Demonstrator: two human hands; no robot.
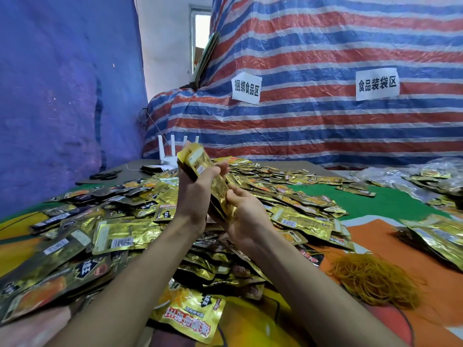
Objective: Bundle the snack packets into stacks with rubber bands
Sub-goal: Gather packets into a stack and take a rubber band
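**Packet stack held in both hands, steeply tilted**

The stack of snack packets [200, 164] is raised above the loose packets [125, 234], left of and beyond the heap of rubber bands [373, 279]. Its long axis stands steeply tilted, with the top end pointing up and away and the lower end toward the person. The left hand [195, 196] grips the stack's middle, fingers [220, 170] curled round it. The right hand [248, 214] cups the lower end, fingers [234, 195] bent close against the edge.
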